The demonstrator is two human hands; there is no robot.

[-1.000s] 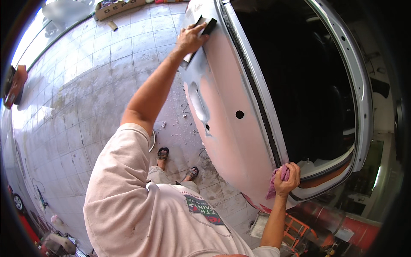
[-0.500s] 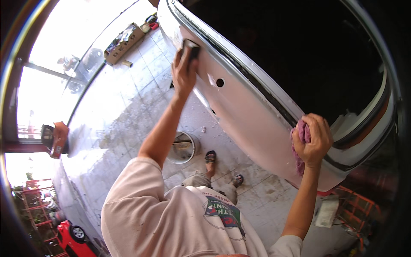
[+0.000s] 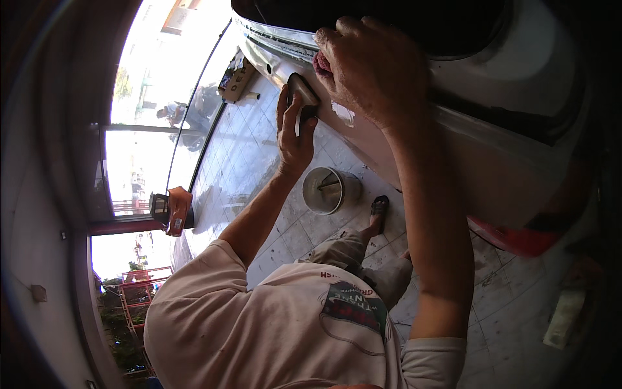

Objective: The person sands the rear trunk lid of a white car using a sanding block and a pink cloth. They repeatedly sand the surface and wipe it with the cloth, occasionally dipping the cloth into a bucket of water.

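Observation:
A car body panel [image 3: 350,133], whitish pink with a round hole, runs diagonally from upper left to right. Against its outer edge my left hand [image 3: 295,139] holds a dark sanding block [image 3: 302,94], fingers along one side and thumb on the other. Higher up, close to the open rim, my right hand [image 3: 379,74] is closed around a bunched purple-pink cloth [image 3: 322,67]. Only a small piece of the cloth shows past the fingers. A wet, shiny patch [image 3: 343,115] lies on the panel between the two hands.
On the tiled floor [image 3: 278,227] a round bucket [image 3: 332,190] stands by my sandalled foot [image 3: 380,206], with a stick-like thing inside. A cardboard box [image 3: 238,79] sits by the glass wall at upper left. A red lamp [image 3: 495,236] is low on the car.
My right hand has carried the cloth left and up, nearer the left hand. The sanding block sits lower along the panel, at a different angle. The whole view has shifted and turned.

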